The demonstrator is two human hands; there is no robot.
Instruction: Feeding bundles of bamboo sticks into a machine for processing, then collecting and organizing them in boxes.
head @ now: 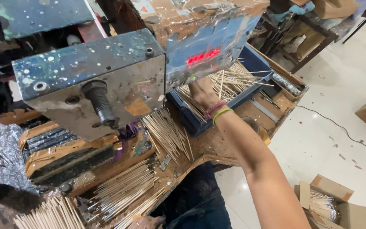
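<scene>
Machine housing overhangs the right hand inside the blue tray's rim, its grip unreadable; sticks crowd it.

One view only, so we have no second angle to compare and no shared ground between views. Our camera sits on the person's head and looks steeply down and forward over the work surface. It is tilted: the bench edge runs diagonally from lower left to upper right. We are very near the metal machine block, which fills the upper left and middle and hides part of the blue tray behind it. The right arm reaches away from us, its hand partly under the block. At bottom centre the left hand barely enters. Floor shows at right, farther below.
</scene>
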